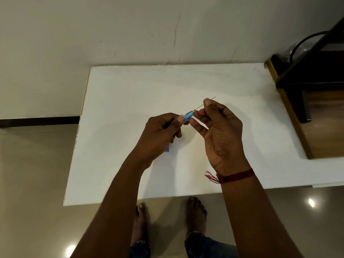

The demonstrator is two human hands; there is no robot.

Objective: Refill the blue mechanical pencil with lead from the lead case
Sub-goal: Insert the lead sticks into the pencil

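Head cam: my left hand (163, 131) grips the blue pencil (188, 115) above the white table (130, 90). Right hand (219, 127) pinches the lead (202, 105) at pencil's end. I'd keep lead inline w/ barrel, feed gently, no bending.

Left hand (161, 135) gripped blue mechanical pencil (188, 116) above white table (130, 101). Right hand (221, 133) pinched thin lead (212, 99), its lower end at pencil's open end. Red thread (236, 175) circled right wrist.

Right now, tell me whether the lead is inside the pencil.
Mostly out: the lead sticks out past the blue pencil end, pinched by right-hand fingers.
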